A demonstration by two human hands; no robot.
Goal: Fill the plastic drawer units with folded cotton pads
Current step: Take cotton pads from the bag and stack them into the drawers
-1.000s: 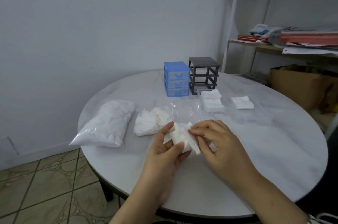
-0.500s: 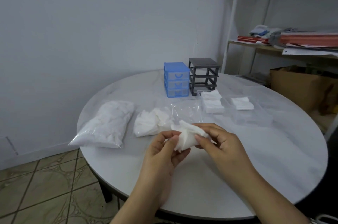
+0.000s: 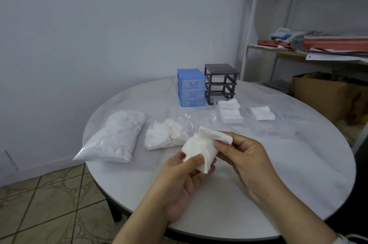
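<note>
The setting looks like a plain room in a home, used partly for storage. A round white marble-look table (image 3: 298, 164) stands against a bare pale wall (image 3: 99, 24), with patterned beige floor tiles (image 3: 49, 204) at 8 o'clock. At 2 o'clock a white-framed shelving unit (image 3: 251, 24) carries an untidy pile of red books and loose papers (image 3: 328, 44), and a brown cardboard box (image 3: 322, 94) sits beneath it. Nothing shows industrial or shop fittings.

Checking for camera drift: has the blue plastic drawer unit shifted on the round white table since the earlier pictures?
No. The blue plastic drawer unit stands beside the dark grey drawer frame as before.
</note>
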